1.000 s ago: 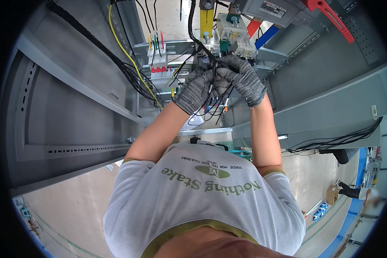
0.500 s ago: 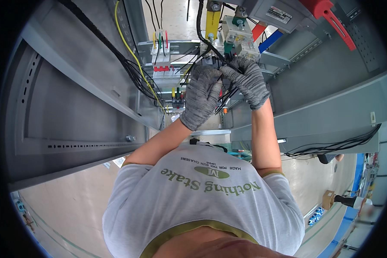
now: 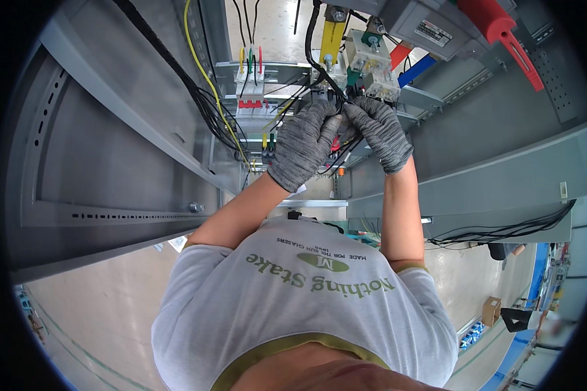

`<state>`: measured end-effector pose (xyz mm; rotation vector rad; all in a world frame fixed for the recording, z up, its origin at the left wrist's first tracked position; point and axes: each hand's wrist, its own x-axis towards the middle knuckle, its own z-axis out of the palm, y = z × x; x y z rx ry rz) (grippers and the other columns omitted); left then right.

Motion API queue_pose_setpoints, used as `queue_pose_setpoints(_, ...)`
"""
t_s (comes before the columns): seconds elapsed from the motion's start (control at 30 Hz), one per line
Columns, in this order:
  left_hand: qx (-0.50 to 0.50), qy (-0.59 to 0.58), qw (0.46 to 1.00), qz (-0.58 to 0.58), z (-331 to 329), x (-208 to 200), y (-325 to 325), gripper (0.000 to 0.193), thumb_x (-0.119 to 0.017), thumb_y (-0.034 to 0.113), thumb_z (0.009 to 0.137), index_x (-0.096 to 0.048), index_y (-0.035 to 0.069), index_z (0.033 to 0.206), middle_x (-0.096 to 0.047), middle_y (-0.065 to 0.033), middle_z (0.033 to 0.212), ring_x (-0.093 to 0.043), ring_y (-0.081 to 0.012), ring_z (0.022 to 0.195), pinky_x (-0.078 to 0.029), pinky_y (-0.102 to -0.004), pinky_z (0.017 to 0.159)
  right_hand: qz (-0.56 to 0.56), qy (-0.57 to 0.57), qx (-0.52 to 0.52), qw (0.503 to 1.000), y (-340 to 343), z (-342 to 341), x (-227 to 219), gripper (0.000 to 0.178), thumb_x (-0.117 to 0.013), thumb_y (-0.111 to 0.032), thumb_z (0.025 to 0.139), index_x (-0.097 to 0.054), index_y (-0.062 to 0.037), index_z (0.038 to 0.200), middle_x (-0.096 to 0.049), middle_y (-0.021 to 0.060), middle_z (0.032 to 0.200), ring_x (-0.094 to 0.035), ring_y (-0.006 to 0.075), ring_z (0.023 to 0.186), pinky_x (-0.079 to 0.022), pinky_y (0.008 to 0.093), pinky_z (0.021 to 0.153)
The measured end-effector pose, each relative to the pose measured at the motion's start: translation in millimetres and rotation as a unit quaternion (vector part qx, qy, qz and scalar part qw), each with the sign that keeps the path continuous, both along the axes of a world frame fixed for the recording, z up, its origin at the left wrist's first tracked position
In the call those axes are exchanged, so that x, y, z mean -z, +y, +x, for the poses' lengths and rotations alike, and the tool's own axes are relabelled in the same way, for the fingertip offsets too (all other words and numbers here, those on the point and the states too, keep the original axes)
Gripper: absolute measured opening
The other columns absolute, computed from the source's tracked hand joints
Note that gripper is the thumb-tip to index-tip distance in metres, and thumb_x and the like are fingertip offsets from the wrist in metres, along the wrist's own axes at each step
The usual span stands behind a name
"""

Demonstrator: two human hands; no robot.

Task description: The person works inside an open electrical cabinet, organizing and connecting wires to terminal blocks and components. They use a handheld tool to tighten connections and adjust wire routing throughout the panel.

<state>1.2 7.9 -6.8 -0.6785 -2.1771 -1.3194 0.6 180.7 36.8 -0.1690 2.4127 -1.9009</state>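
Both hands wear grey knitted gloves and meet inside a grey metal cabinet. My left hand (image 3: 303,144) has its fingers and thumb closed on a bundle of black wires (image 3: 332,83) that hangs down from above. Right beside it, my right hand (image 3: 382,134) pinches the same bundle, fingertips nearly touching those of the left. Loose wire ends fan out below and to the left of the hands. Exactly what lies between the fingertips is hidden. Just beyond the hands sit clear-covered terminal blocks (image 3: 370,55) and a yellow busbar (image 3: 332,39).
Left of the hands is a white circuit breaker (image 3: 250,88) with red parts. A thick black wire bundle (image 3: 192,91) and a yellow wire (image 3: 209,79) run along the left. A red handle (image 3: 496,29) juts in at upper right. More black wires (image 3: 502,229) lie across the right panel.
The hands have drawn slightly closer together on the black wires, and the left has turned a little. The whole view has shifted slightly.
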Motion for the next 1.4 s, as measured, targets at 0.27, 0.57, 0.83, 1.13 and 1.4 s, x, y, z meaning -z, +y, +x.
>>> queue_pose_setpoints(0.27,0.177,-0.405,0.803,0.400,-3.1,7.2,5.7,0.019,-0.052,0.015,0.099,-0.061,0.002,0.109,-0.062,-0.0052,0.092,-0.062,-0.0145,0.081,-0.052,-0.0262,0.072,-0.072,0.021,-0.018,0.997,-5.7,-3.3,-7.4,0.031,-0.063,-0.016,0.091,-0.059,-0.0011,0.119,-0.067,0.0047,0.097,-0.061,0.0111,0.082,-0.050,0.0252,0.076)
queue_pose_setpoints(0.57,0.171,-0.230,0.933,0.218,-39.1,44.5,10.5,0.026,-0.054,0.010,0.095,-0.060,0.000,0.118,-0.065,-0.0089,0.108,-0.061,-0.0160,0.096,-0.049,-0.0286,0.089,-0.147,-0.054,0.026,0.987,4.8,-27.2,1.9,0.033,-0.059,-0.023,0.094,-0.062,0.0021,0.116,-0.067,0.0080,0.104,-0.062,0.0136,0.092,-0.051,0.0255,0.082)
queue_pose_setpoints(0.83,-0.035,0.031,0.992,-0.114,-7.6,-3.2,-9.7,0.026,-0.054,0.018,0.092,-0.062,0.003,0.111,-0.063,-0.0188,0.104,-0.060,-0.0349,0.096,-0.049,-0.0446,0.084,0.086,0.009,-0.073,0.994,-1.7,-17.4,-26.0,0.029,-0.060,-0.006,0.090,-0.064,0.0016,0.117,-0.068,0.0088,0.104,-0.060,0.0134,0.093,-0.049,0.0258,0.086)
queue_pose_setpoints(1.13,-0.062,0.102,0.991,-0.067,-14.7,-23.1,-25.2,0.022,-0.062,0.014,0.085,-0.062,0.004,0.105,-0.063,-0.0162,0.101,-0.061,-0.0332,0.092,-0.050,-0.0425,0.080,0.137,0.088,-0.054,0.985,5.0,-27.1,-11.1,0.022,-0.066,-0.008,0.084,-0.066,0.0003,0.105,-0.067,0.0058,0.090,-0.059,0.0122,0.084,-0.050,0.0279,0.078)
queue_pose_setpoints(1.4,0.100,-0.231,0.961,0.114,-55.6,-13.9,-24.7,0.022,-0.062,0.012,0.093,-0.056,0.002,0.111,-0.065,-0.0067,0.099,-0.061,-0.0114,0.091,-0.050,-0.0268,0.083,0.460,0.283,0.093,0.836,-19.6,-11.5,-48.4,0.016,-0.070,-0.010,0.079,-0.064,-0.0031,0.092,-0.066,0.0132,0.083,-0.064,0.0304,0.074,-0.051,0.0373,0.067)
